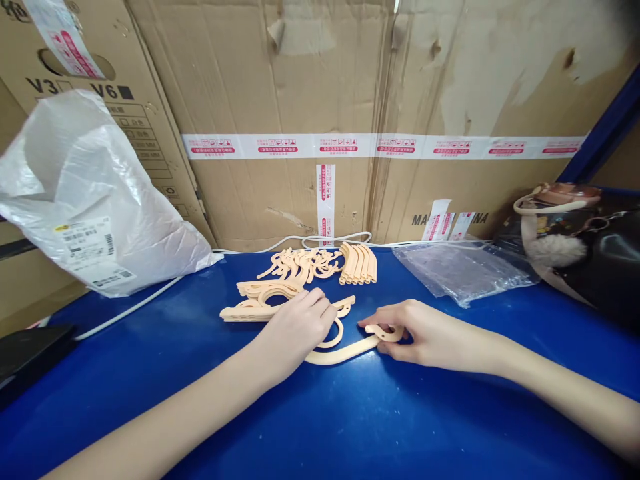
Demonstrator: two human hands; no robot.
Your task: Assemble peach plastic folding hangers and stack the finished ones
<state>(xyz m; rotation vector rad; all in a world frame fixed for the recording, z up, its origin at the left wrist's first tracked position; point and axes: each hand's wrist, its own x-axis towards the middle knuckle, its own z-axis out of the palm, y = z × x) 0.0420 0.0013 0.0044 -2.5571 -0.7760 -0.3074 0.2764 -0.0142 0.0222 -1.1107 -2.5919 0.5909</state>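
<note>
My right hand (410, 333) is closed, thumb and fingers pinching a small cream plastic hook (384, 333). The end of a long, curved cream hanger arm (345, 354) meets the hook at these fingers; whether the two are joined I cannot tell. My left hand (305, 327) is closed, palm down, over a pile of cream hanger parts (250, 312). Its fingertips are hidden, so what they grip does not show. A ring-shaped cream part (334, 343) shows beside the left fingers, above the curved arm.
Behind the hands lie several loose cream hooks (295, 264) and a neat row of curved arms (359, 264). A clear plastic bag (465, 270) and dark handbag (595, 253) are right. A white mailing bag (95, 193) stands left; cardboard boxes (280, 193) form the back.
</note>
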